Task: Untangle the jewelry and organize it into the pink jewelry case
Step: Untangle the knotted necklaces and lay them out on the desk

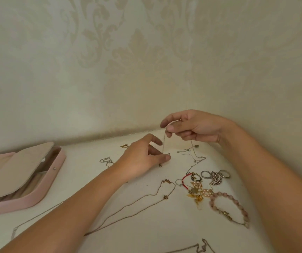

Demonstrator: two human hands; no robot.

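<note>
While a beaded bracelet and tangled jewelry pile lie lower right on our worktop, our left hand pinches a thin chain low, our right hand pinches it higher at centre, and the pink jewelry case sits open at left.

Two hands: the right hand pinches one thin chain above the left hand, whose fingertips grip its lower end. One pink jewelry case lies well left of the fingers. Below the fingers, two silver rings show clearly, one pink bead bracelet, one red cord. Loose chains on the table are too tangled to count
</note>
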